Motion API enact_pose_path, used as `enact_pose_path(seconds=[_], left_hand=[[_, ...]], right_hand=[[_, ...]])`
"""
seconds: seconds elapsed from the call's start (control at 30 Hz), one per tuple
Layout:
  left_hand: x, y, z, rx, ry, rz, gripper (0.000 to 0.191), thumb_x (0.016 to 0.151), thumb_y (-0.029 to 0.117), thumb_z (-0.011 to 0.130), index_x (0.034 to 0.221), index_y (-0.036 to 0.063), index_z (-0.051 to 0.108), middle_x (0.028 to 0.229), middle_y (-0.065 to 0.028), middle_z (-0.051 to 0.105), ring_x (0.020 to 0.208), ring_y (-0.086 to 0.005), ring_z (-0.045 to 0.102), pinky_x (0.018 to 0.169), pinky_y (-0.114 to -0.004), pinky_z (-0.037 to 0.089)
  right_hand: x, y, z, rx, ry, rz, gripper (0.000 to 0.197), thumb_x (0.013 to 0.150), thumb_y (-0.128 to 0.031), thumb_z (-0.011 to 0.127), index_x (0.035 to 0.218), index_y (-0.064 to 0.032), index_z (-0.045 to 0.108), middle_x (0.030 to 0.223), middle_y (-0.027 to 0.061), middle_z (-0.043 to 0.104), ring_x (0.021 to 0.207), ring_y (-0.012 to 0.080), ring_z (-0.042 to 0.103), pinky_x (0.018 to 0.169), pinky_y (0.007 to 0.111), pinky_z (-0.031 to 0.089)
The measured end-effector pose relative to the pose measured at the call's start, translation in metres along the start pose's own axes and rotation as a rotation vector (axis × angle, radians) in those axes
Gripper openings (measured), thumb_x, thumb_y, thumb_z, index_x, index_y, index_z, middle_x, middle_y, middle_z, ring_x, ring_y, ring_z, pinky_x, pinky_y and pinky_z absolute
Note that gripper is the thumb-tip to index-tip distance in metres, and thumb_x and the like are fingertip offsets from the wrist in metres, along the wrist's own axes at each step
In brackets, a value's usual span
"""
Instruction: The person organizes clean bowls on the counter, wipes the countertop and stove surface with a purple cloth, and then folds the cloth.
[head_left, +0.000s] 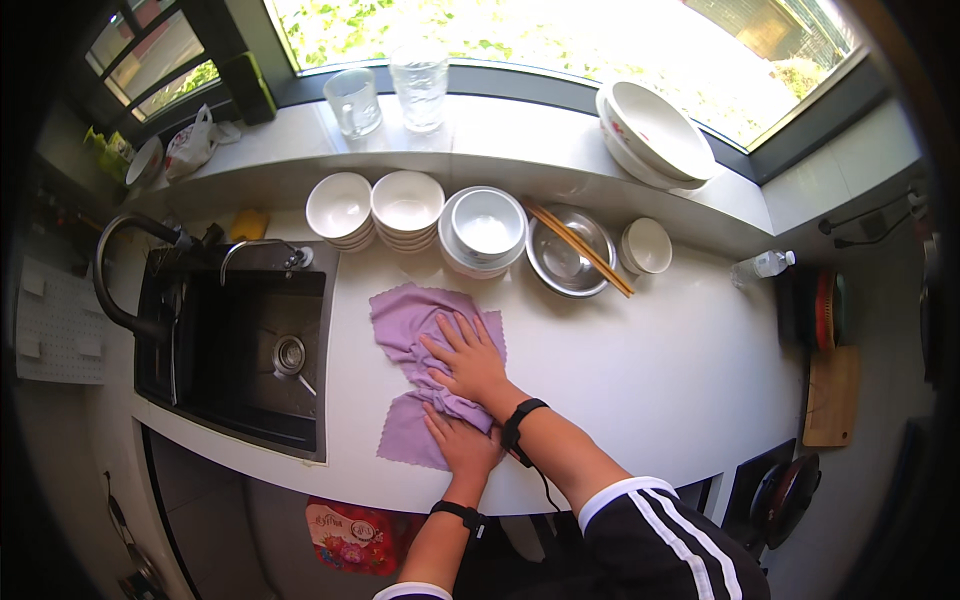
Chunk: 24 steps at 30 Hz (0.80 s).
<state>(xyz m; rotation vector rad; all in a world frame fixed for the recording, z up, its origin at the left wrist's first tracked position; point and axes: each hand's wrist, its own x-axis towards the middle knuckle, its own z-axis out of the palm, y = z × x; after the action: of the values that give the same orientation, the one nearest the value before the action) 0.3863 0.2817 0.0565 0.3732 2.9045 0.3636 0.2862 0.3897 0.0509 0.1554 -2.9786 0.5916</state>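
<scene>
A purple cloth (420, 319) with a scalloped edge lies rumpled on the white countertop (637, 390), right of the sink. My right hand (474, 364) presses on its upper part with the fingers spread. Closer to the counter's front edge, my left hand (466, 448) rests on the lower part, palm down, its thumb mostly hidden. Between the two hands the cloth is bunched into folds. Each wrist wears a black band, and a thin cable hangs by the right one.
Left is a black sink (232, 352) with a curved faucet (101, 277). Behind the cloth stand stacked white bowls (409, 199), a steel bowl (555, 259) with chopsticks (581, 247) across it, and a small cup (649, 246). A plastic bottle (761, 266) stands right. Glasses (420, 90) line the sill.
</scene>
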Motion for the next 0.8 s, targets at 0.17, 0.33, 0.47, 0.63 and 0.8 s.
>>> enact_pose_path(seconds=[0.17,0.33,0.47,0.63,0.8], left_hand=[[-0.032,0.086,0.032,-0.096,-0.068,0.31,0.088,0.074,0.045,0.063,0.13,-0.019,0.042,0.14,-0.0359,0.036,0.141,-0.0513,0.012,0.116,-0.056,0.009],[-0.066,0.18,0.068,-0.033,-0.015,0.456,0.086,0.074,0.047,0.064,0.134,-0.0106,0.044,0.149,-0.027,0.03,0.143,-0.0458,0.016,0.116,-0.053,0.012],[-0.1,0.274,0.095,-0.103,-0.012,0.535,0.083,0.075,0.044,0.063,0.135,-0.0096,0.043,0.151,-0.0255,0.028,0.142,-0.0453,0.019,0.116,-0.052,0.015],[-0.14,0.357,0.118,-0.225,-0.064,0.653,0.075,0.077,0.037,0.058,0.133,-0.0107,0.044,0.15,-0.0281,0.027,0.141,-0.0479,0.02,0.115,-0.054,0.016],[-0.171,0.368,0.14,-0.189,0.023,0.653,0.074,0.081,0.042,0.057,0.134,-0.0079,0.044,0.149,-0.0274,0.03,0.14,-0.0487,0.021,0.114,-0.057,0.016]], right_hand=[[-0.1,0.106,-0.055,-0.127,0.064,0.179,0.061,0.085,-0.037,0.055,0.143,-0.0243,0.043,0.148,0.0146,0.039,0.137,0.0328,0.035,0.116,0.047,0.02],[-0.197,0.215,-0.108,-0.177,0.128,0.393,0.063,0.087,-0.033,0.05,0.145,-0.0103,0.039,0.15,0.0182,0.035,0.137,0.0345,0.034,0.116,0.046,0.02],[-0.286,0.289,-0.141,-0.293,0.141,0.563,0.068,0.09,-0.035,0.049,0.147,-0.0026,0.032,0.153,0.0194,0.03,0.14,0.033,0.029,0.117,0.045,0.017],[-0.446,0.349,-0.187,-0.384,0.208,0.843,0.064,0.093,-0.029,0.046,0.148,-0.001,0.029,0.154,0.0178,0.028,0.143,0.0323,0.023,0.117,0.046,0.015],[-0.585,0.357,-0.187,-0.436,0.196,1.25,0.061,0.097,-0.03,0.04,0.151,-0.0046,0.024,0.156,0.0158,0.024,0.146,0.0311,0.018,0.117,0.046,0.013]])
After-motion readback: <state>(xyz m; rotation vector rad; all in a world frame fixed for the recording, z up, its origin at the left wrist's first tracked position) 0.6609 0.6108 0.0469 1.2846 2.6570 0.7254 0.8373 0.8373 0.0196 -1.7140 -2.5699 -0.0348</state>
